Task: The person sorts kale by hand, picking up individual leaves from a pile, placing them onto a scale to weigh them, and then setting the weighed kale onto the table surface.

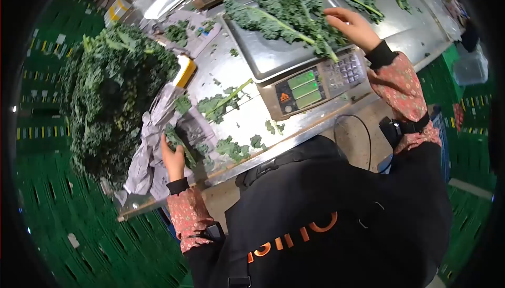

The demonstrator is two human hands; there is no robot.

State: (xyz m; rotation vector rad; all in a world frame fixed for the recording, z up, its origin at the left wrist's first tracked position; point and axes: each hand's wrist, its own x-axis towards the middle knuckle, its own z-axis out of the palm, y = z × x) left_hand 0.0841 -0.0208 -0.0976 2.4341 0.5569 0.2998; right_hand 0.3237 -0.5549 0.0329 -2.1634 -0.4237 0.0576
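Kale (279, 9) at twelve o'clock seems mid-weighing, right hand (355, 27) loosely spread beside it; left hand (172, 162), at eight, around a leaf (174, 136), grip unclear; next calls for gentle pinching

The one view comes from a camera on the person's head, facing forward and steeply down, close enough that the black apron (336, 219) fills the bottom middle and both forearms reach up from the lower edge. The left hand (173, 159) and right hand (356, 29) both fall inside it, with the scale (302, 92) above centre. Its wide, round-edged lens darkens at the corners, tips the table (250, 117) upward to the right, and takes in green crates (44, 183) at either side.
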